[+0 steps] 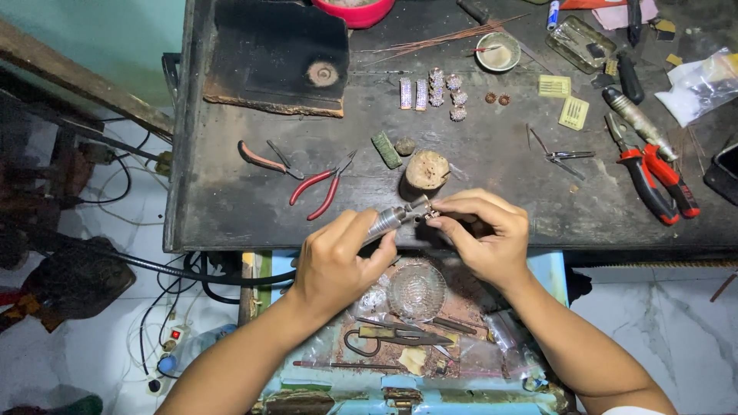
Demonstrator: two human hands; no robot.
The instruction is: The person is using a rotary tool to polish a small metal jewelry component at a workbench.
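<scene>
Hands (338, 265) (484, 234) meet at rotary handpiece (388, 220) — pliers (323, 186), wooden stump (427, 169) just behind.

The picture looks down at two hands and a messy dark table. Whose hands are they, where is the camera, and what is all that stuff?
A person wears the camera on their head, so you see their own hands from above. The left hand holds a silver pen-shaped metal tool. The right hand pinches something tiny at its tip, too small to tell. On the dark worn workbench lie red-handled pointed pliers, bigger red-and-black pliers, a round wooden stump and small sparkly beaded pieces.
</scene>
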